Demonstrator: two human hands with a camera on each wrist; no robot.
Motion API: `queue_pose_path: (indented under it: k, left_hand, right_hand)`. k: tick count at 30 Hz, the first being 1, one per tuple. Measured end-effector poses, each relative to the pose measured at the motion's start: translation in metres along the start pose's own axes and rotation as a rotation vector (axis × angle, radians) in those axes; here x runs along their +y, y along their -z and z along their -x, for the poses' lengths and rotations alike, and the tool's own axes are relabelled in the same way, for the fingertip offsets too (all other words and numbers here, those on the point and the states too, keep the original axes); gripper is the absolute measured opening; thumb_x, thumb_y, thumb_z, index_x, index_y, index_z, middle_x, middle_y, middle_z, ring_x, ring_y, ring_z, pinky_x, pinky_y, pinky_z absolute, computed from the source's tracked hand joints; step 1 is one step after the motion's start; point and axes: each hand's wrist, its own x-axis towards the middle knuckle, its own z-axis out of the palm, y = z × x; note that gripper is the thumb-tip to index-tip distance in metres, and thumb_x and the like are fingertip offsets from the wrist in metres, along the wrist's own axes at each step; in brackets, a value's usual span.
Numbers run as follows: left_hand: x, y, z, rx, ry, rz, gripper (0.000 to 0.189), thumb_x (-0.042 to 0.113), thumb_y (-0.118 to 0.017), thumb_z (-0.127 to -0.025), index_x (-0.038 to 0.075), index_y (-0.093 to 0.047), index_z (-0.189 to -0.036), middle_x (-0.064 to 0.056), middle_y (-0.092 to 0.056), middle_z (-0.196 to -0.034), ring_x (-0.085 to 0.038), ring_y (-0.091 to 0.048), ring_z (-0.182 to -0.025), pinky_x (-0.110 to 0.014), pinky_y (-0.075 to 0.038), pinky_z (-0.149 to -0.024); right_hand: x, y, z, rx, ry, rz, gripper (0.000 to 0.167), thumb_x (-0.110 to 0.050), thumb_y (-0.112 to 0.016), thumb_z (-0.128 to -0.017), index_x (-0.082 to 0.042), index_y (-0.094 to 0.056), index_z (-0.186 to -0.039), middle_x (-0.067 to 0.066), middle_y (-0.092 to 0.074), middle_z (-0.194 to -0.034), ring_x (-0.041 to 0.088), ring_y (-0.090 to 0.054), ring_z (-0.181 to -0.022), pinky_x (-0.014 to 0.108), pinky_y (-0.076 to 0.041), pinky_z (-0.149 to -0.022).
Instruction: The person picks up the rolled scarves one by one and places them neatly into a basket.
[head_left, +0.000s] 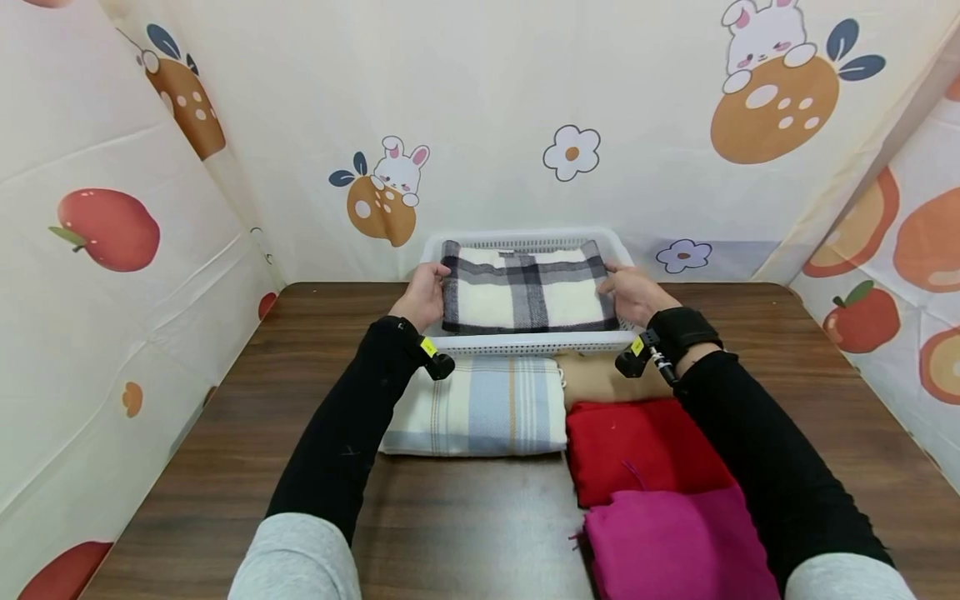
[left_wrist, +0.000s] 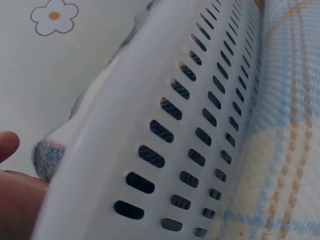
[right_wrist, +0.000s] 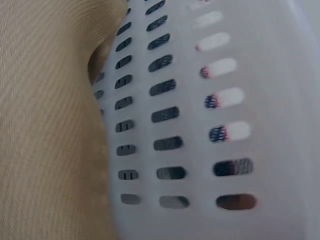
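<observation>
A folded black-and-white plaid blanket (head_left: 527, 287) lies in a white slotted plastic basket (head_left: 525, 342). My left hand (head_left: 424, 295) holds the blanket's left edge, thumb on its upper side. In the left wrist view, the thumb (left_wrist: 7, 145) shows beside a blanket corner, while the basket wall hides most of the fingers. At the opposite edge, my right hand (head_left: 636, 293) grips the blanket, with thumb and index finger over its dark border. The right wrist view shows mainly the basket wall (right_wrist: 280, 150), with plaid fabric behind its slots.
In front of the basket lie a folded blue-and-cream plaid blanket (head_left: 487, 408) and a tan cloth (head_left: 600, 379). Nearer on the right are a red folded cloth (head_left: 637, 442) and a magenta one (head_left: 667, 542). A printed curtain (head_left: 487, 100) stands behind the wooden table (head_left: 225, 467).
</observation>
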Motion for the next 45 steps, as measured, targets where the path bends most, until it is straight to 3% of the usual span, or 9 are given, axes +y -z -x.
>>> queue_pose_path:
  k: [8,15,19,22,26,30,36,41,45]
  left_hand:
    - [-0.005,-0.001,-0.009,0.061,-0.002,-0.015,0.065,0.010,-0.033,-0.094,0.012,-0.003,-0.152,0.001,0.002,-0.159,-0.012,0.002,-0.142,-0.029,0.002,-0.112]
    - [-0.004,0.000,-0.012,0.086,0.016,-0.029,0.060,0.015,-0.031,-0.099,0.014,-0.002,-0.151,0.003,0.011,-0.159,-0.012,0.013,-0.141,-0.032,0.009,-0.112]
    - [0.001,-0.003,-0.009,0.104,0.033,-0.048,0.063,0.023,-0.030,-0.103,0.020,0.010,-0.152,0.004,0.017,-0.157,-0.014,0.019,-0.141,-0.036,0.012,-0.111]
    - [0.004,-0.006,-0.007,0.115,0.058,-0.060,0.063,0.028,-0.030,-0.104,0.022,0.009,-0.153,0.004,0.012,-0.158,-0.015,0.010,-0.142,-0.038,0.009,-0.112]
    - [0.004,-0.008,-0.005,0.119,0.132,-0.069,0.053,0.032,-0.029,-0.104,0.019,-0.011,-0.152,-0.002,-0.013,-0.156,-0.020,-0.017,-0.137,-0.042,-0.004,-0.112]
    - [0.001,-0.008,-0.001,0.138,0.203,-0.092,0.052,0.034,-0.028,-0.104,0.019,-0.014,-0.151,-0.004,-0.018,-0.153,-0.023,-0.023,-0.133,-0.047,-0.006,-0.111]
    - [-0.001,-0.011,0.014,0.133,0.191,-0.121,0.065,0.035,-0.031,-0.103,0.017,0.006,-0.153,-0.005,0.004,-0.159,-0.024,-0.002,-0.143,-0.047,0.000,-0.113]
    - [0.014,-0.015,0.040,0.086,0.132,-0.141,0.069,0.035,-0.031,-0.103,0.014,0.014,-0.151,-0.005,0.016,-0.158,-0.024,0.010,-0.143,-0.045,0.003,-0.113]
    - [0.026,-0.012,0.073,0.019,0.081,-0.124,0.070,0.031,-0.030,-0.104,0.013,0.020,-0.149,-0.005,0.023,-0.156,-0.024,0.015,-0.142,-0.041,0.005,-0.113]
  right_hand:
    - [0.006,0.005,-0.001,-0.011,-0.045,0.104,0.081,0.007,-0.037,-0.097,-0.015,0.021,-0.148,0.007,0.033,-0.151,0.024,0.029,-0.136,0.042,0.012,-0.111]
    - [0.007,0.006,-0.005,-0.041,-0.071,0.133,0.079,-0.001,-0.037,-0.100,-0.016,0.025,-0.146,0.007,0.035,-0.150,0.025,0.032,-0.135,0.046,0.013,-0.110]
    - [0.002,0.005,-0.004,-0.056,-0.090,0.168,0.077,-0.004,-0.036,-0.102,-0.016,0.027,-0.145,0.008,0.035,-0.150,0.027,0.031,-0.135,0.048,0.012,-0.111]
    - [-0.001,0.004,-0.002,-0.078,-0.088,0.192,0.075,-0.006,-0.034,-0.102,-0.013,0.027,-0.145,0.011,0.031,-0.152,0.030,0.020,-0.140,0.047,0.005,-0.112]
    - [-0.001,0.003,0.000,-0.081,-0.113,0.189,0.070,-0.009,-0.032,-0.103,-0.006,0.022,-0.147,0.018,0.017,-0.154,0.035,0.001,-0.138,0.044,-0.006,-0.112]
    - [0.003,0.003,0.005,-0.060,-0.159,0.186,0.070,-0.009,-0.033,-0.102,-0.005,0.021,-0.147,0.018,0.016,-0.155,0.034,0.004,-0.140,0.045,-0.004,-0.113]
    - [0.008,0.003,0.019,-0.089,-0.086,0.226,0.073,-0.004,-0.031,-0.101,-0.008,0.029,-0.143,0.014,0.034,-0.149,0.031,0.029,-0.135,0.051,0.009,-0.110]
    - [-0.001,-0.004,0.038,-0.071,0.011,0.285,0.075,-0.001,-0.033,-0.099,-0.009,0.025,-0.146,0.013,0.029,-0.152,0.031,0.024,-0.138,0.048,0.009,-0.111]
    - [-0.009,-0.014,0.059,-0.055,0.074,0.353,0.072,-0.002,-0.036,-0.099,-0.006,0.016,-0.149,0.016,0.018,-0.156,0.030,0.013,-0.142,0.045,0.002,-0.113]
